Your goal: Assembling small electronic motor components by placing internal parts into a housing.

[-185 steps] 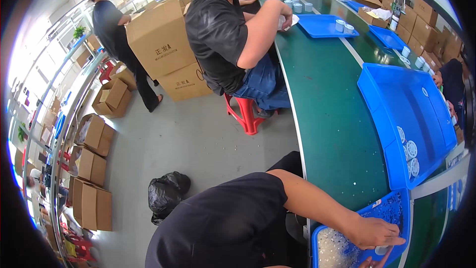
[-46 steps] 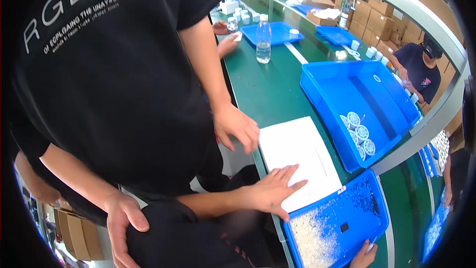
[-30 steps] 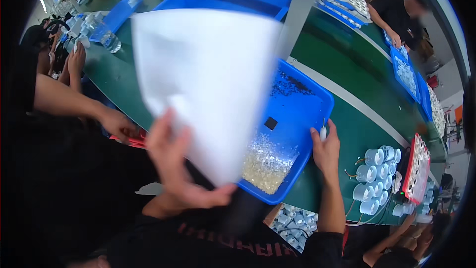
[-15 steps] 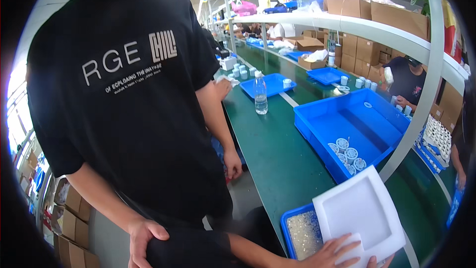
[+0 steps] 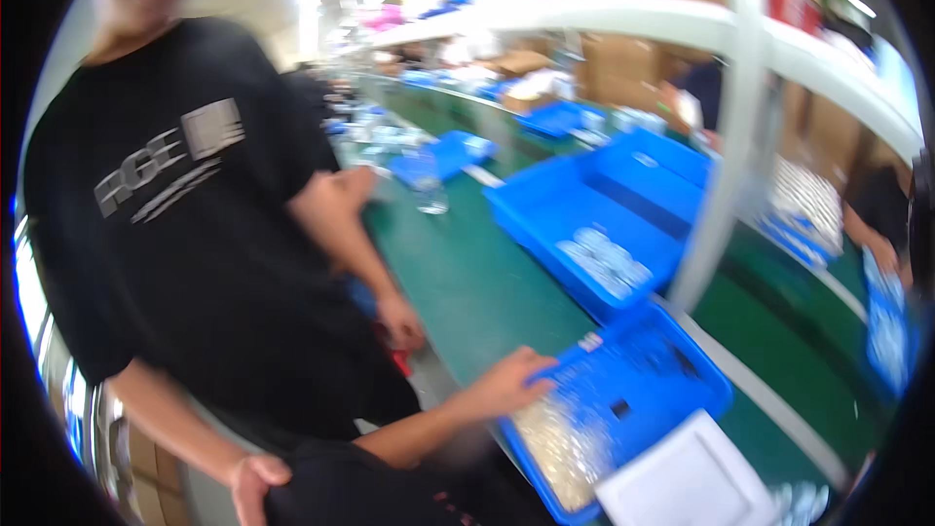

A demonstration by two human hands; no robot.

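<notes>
My left hand point(image 5: 508, 385) is at the far-left rim of a shallow blue tray point(image 5: 701, 356), its blurred fingers bent over the edge. Inside the tray lies a heap of small pale, shiny pieces point(image 5: 565, 453), with a small dark piece point(image 5: 620, 409) beside them. A square white foam frame point(image 5: 687, 482) with a recessed middle sits against the tray's near-right side, partly past the lower edge of view. My right hand does not show.
Beyond the tray stands a large blue bin point(image 5: 545, 234) with round pale items. A white post point(image 5: 726, 156) rises beside it. A clear bottle point(image 5: 429, 190) stands on the green table point(image 5: 438, 263). At left stands a person in a black T-shirt point(image 5: 195, 263).
My left hand has left the foam frame and come to the tray's rim. The frame now sits lower, uncovering the tray. My right hand has gone out of view. The view has swung and blurred.
</notes>
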